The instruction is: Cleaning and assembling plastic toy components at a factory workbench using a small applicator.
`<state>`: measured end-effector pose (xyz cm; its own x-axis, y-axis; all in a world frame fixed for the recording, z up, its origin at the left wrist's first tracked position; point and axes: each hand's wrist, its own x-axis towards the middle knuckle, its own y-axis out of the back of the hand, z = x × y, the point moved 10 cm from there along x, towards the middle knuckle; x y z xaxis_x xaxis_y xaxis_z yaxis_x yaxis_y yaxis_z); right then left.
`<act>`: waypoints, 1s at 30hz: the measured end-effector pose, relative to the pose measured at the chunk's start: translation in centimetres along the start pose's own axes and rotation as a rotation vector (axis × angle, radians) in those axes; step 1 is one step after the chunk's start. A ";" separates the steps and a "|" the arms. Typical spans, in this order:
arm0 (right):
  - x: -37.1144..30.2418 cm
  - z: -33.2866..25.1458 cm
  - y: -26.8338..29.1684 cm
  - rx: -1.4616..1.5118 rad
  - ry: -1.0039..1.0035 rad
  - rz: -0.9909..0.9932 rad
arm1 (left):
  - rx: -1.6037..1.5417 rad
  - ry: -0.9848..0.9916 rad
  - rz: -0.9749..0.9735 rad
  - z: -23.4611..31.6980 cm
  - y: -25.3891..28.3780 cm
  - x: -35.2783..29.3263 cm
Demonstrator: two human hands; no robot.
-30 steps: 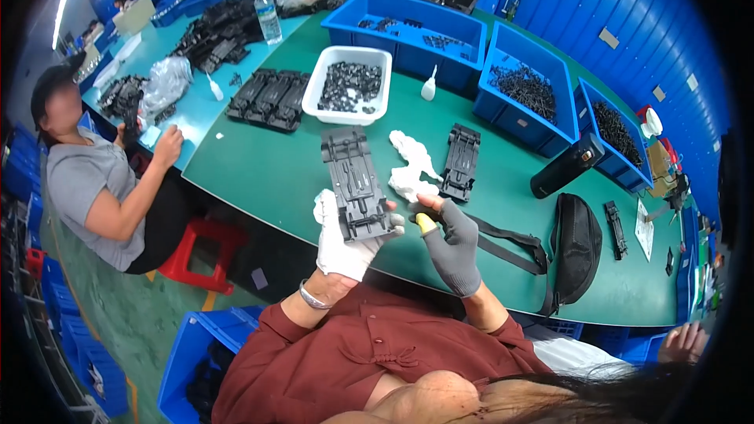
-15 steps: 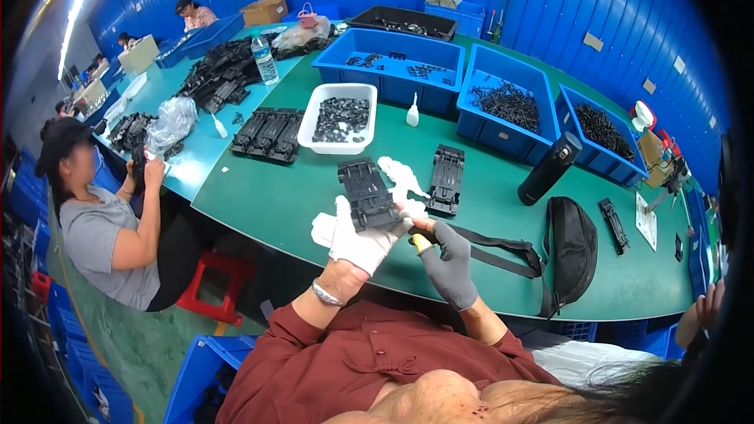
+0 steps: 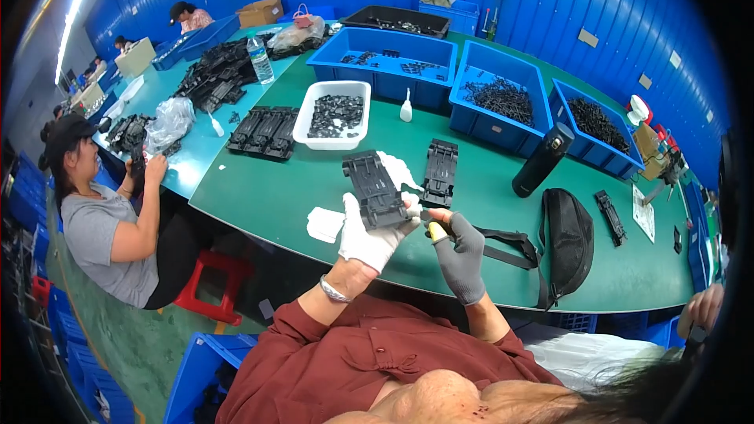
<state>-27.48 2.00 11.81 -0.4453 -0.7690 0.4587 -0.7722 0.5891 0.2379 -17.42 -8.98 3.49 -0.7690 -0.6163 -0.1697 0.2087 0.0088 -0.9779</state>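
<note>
My left hand, in a white glove, grips a black plastic toy-car chassis by its lower end and keeps it tilted above the table. Beside that end is my right hand in a grey glove with bare fingertips and a yellow cover on the thumb. Its thumb and forefinger are pinched together; whatever sits between them is too small to make out. Just beyond, a similar chassis lies on the green table. A crumpled white cloth is partly hidden behind the held chassis.
Farther back stand a white tray of small black parts, a glue bottle and blue bins. On the right are a black flask and a waist bag. A co-worker sits left.
Both hands and the held chassis have shifted slightly right, uncovering more of a white scrap by my left wrist. The surroundings have slid a little left in the view.
</note>
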 end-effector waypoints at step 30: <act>-1.1 -2.1 -2.5 -0.443 0.533 -0.099 | 0.772 -0.194 -0.263 -1.1 2.5 -2.8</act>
<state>-24.12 1.85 12.50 -0.0115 -0.6642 0.7474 -0.4902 0.6552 0.5748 -15.43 -6.35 1.39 -0.7475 -0.6482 0.1452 0.4464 -0.6521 -0.6128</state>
